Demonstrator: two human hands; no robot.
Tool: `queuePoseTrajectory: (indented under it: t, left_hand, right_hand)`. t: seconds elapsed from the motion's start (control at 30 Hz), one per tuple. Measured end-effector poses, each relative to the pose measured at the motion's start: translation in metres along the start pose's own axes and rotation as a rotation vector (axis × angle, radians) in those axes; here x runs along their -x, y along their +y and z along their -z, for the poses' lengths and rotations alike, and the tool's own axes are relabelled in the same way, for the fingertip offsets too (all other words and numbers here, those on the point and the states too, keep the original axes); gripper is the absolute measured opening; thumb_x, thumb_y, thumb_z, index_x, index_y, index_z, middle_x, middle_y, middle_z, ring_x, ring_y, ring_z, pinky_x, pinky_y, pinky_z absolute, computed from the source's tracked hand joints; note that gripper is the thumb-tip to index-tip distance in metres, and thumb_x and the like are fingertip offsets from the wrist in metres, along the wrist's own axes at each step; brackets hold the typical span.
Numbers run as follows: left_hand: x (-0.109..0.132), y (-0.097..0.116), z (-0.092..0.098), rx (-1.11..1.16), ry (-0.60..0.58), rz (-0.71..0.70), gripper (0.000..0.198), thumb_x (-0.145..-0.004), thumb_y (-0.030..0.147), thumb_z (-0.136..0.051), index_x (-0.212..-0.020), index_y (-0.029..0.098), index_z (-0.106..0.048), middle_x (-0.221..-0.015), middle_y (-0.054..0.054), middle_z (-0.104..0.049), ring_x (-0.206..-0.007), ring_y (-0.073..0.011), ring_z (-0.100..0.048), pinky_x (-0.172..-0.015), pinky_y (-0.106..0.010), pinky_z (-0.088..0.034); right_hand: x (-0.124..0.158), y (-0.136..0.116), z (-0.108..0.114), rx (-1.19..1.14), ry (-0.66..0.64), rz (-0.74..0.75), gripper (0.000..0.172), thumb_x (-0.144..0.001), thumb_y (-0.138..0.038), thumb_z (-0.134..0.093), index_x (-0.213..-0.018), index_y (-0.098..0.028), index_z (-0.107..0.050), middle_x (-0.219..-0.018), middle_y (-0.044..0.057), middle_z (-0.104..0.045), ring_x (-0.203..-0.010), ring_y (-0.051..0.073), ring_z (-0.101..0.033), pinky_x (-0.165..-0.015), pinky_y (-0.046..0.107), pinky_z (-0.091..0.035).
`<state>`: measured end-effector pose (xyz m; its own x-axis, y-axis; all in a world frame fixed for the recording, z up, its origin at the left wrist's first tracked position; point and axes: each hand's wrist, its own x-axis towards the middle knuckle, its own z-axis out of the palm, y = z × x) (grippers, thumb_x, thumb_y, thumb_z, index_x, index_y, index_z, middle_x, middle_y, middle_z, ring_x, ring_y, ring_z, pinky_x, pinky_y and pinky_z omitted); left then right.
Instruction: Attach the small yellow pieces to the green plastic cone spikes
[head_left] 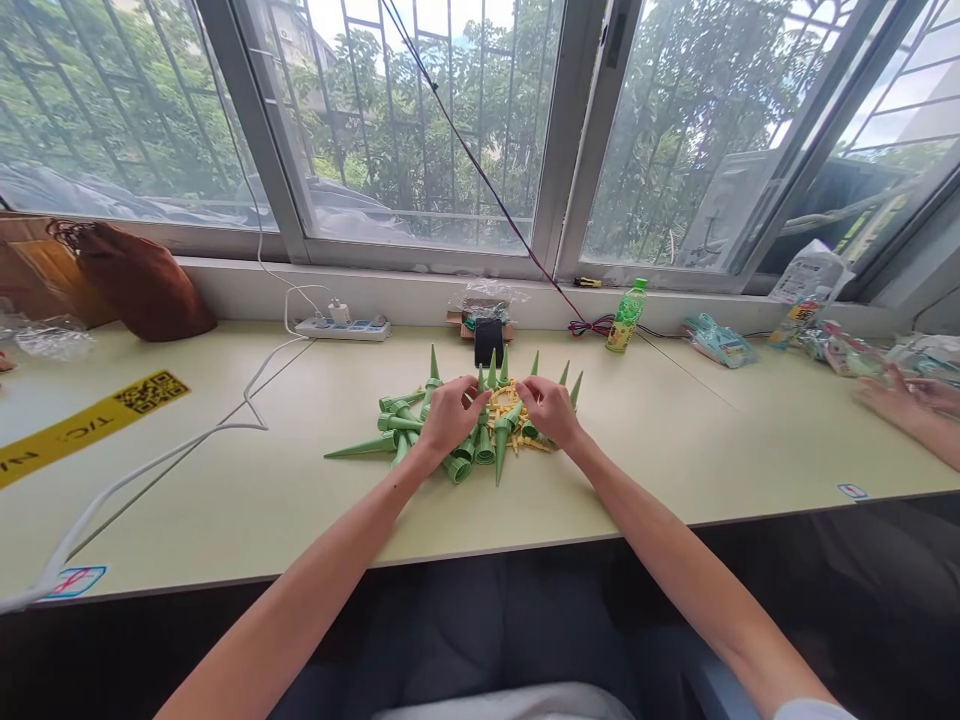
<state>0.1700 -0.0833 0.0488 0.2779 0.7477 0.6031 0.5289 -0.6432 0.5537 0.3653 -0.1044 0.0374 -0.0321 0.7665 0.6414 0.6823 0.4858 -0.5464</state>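
Green plastic cones (360, 449) lie heaped on the pale table, some pointing upright along the back and others on their sides. Small yellow pieces (531, 441) are spread among them on the right of the heap. My left hand (454, 412) is over the middle of the heap, thumb and fingertips pinched beside an upright green cone; what they grip is too small to make out. Just to the right, my right hand (551, 408) is closed in a pinch above the yellow pieces, its contents also unclear. The two hands are apart.
Behind the heap stand a black phone-like object (489, 342) and a small box. A green-capped bottle (626, 316) is at the back right, a power strip (352, 328) at the back left. A white cable (259, 425) crosses the left side. Another person's hands (911, 395) are at far right.
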Motion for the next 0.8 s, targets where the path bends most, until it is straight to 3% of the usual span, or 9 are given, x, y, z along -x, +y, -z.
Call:
queuePoseTrajectory:
  t: [0.27,0.8]
  left_hand:
    - [0.002,0.002,0.0,-0.04,-0.081,0.005,0.019,-0.086,0.037,-0.059,-0.085,0.018,-0.063,-0.074,-0.003,-0.068,-0.057,-0.0141,-0.055,-0.061,-0.028,-0.044]
    - [0.002,0.0,-0.002,-0.059,-0.113,-0.022,0.02,-0.088,0.036,-0.058,-0.089,0.017,-0.064,-0.082,-0.004,-0.068,-0.059,-0.0138,-0.054,-0.065,-0.029,-0.044]
  right_hand:
    - [0.001,0.004,-0.004,0.007,-0.078,0.04,0.015,-0.087,-0.027,-0.053,-0.078,-0.018,-0.062,-0.074,0.003,-0.065,-0.068,0.015,-0.055,-0.067,0.026,-0.043]
    - [-0.002,0.015,0.01,0.078,-0.143,0.006,0.015,-0.084,-0.022,-0.053,-0.076,-0.018,-0.064,-0.071,0.001,-0.065,-0.062,0.013,-0.052,-0.063,0.024,-0.04]
